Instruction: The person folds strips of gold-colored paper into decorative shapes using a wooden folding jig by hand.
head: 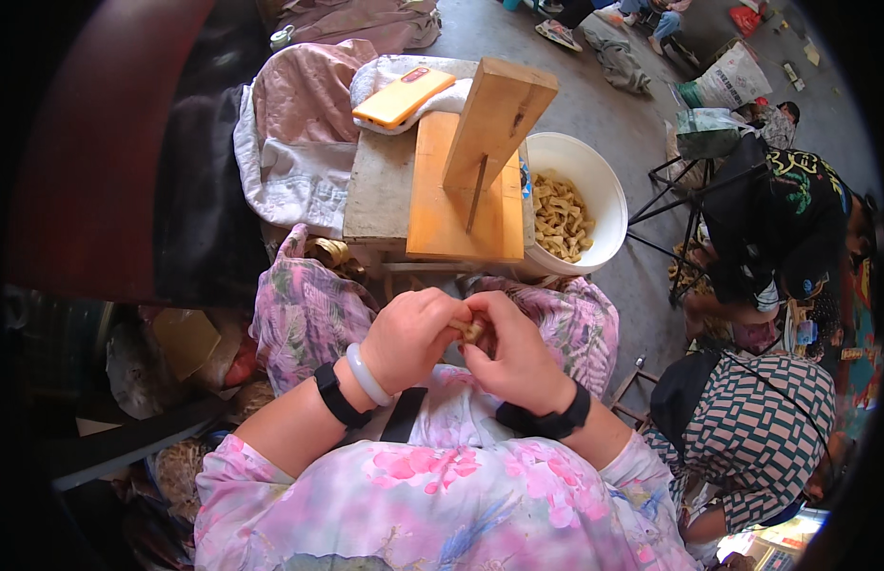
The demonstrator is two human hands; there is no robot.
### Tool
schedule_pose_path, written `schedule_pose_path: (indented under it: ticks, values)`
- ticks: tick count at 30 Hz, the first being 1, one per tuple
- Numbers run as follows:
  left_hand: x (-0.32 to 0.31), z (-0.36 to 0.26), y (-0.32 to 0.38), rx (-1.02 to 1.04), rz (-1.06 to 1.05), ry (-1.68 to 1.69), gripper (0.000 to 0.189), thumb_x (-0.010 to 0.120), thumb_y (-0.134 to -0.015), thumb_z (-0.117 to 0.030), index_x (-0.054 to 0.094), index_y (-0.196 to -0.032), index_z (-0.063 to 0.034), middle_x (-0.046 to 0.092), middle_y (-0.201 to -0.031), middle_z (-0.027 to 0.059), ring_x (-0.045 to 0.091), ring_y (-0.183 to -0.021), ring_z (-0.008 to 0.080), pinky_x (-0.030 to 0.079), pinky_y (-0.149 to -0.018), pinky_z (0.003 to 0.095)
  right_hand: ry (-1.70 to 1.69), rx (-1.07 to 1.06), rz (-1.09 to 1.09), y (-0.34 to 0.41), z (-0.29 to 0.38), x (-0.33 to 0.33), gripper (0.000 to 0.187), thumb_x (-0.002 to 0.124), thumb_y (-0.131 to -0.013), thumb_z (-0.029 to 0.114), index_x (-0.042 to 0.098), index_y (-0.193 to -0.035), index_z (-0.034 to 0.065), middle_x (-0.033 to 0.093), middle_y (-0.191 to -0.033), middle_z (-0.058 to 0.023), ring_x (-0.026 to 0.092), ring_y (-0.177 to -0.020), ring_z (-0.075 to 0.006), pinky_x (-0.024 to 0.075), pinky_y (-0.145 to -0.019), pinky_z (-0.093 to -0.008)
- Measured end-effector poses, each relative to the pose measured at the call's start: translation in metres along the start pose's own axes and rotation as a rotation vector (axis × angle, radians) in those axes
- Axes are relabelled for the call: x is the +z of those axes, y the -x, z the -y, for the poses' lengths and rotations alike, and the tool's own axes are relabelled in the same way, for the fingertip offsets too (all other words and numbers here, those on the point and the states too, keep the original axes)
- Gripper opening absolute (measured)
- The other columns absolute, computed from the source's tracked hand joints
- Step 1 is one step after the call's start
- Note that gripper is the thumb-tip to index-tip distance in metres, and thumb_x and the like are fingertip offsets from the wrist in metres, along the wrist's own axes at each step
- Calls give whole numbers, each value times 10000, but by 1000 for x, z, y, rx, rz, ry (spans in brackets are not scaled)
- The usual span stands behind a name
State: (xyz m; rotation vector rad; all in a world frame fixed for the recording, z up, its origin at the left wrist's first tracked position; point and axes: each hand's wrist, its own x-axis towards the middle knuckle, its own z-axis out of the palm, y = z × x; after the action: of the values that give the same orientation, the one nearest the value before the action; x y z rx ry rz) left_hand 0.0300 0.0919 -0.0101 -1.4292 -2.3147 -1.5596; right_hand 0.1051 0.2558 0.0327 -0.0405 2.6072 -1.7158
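Above my lap, my left hand (415, 330) and my right hand (514, 350) meet at the fingertips around a small, pale yellow-brown folded piece (472, 330), whose material I cannot tell. Fingers hide part of it. A wooden stand (499, 121) with an upright block and a thin metal rod rises from a flat wooden board (431, 207) just beyond my knees. To its right, a white plastic bucket (612, 207) holds many similar yellow-brown knotted or folded pieces (562, 218).
The board lies on a worn low table (374, 200). A phone in a yellow case (404, 98) rests on a white towel (442, 100) there. Pinkish cloth (302, 93) hangs at the left. Other people (759, 421) sit at the right, near a black folding frame (670, 185).
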Motion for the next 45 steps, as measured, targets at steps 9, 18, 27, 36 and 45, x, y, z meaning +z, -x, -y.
schedule_pose_path:
  ticks: [9,18,27,36,45]
  values:
    - [-4,9,7,-874,161,1455,179,648,-890,-78,591,-1058,-55,584,-991,-17,537,-853,61,430,-744,203,150,-239,-223,-3,-19,-4,196,655,-718,-36,548,-871,24,539,-853,-142,557,-761,-325,461,-663,-415]
    - [-1,16,9,-576,192,1159,284,646,-898,-59,500,-1141,-44,475,-1227,53,509,-1072,110,431,-935,280,-86,24,-2,-1,-20,-7,72,663,-825,59,621,-858,11,574,-761,-57,563,-684,-181,452,-627,-298]
    - [-23,7,-9,-400,310,714,299,663,-793,16,550,-1061,-55,552,-919,78,564,-848,207,465,-756,296,-338,156,66,5,-22,-13,118,642,-886,99,605,-801,26,540,-759,42,479,-681,-42,384,-597,-208]
    - [-26,2,-12,-450,315,696,172,568,-936,-80,547,-1097,-24,520,-831,-26,481,-745,53,422,-667,219,128,-160,143,1,-16,-21,162,593,-918,152,601,-845,7,520,-708,-107,518,-632,-263,412,-585,-348]
    - [-28,7,-12,-475,-57,299,101,533,-971,-119,576,-1001,-33,547,-724,63,502,-607,164,425,-578,260,99,-288,381,11,18,-27,130,603,-891,130,597,-850,7,553,-734,-139,562,-678,-333,445,-603,-389]
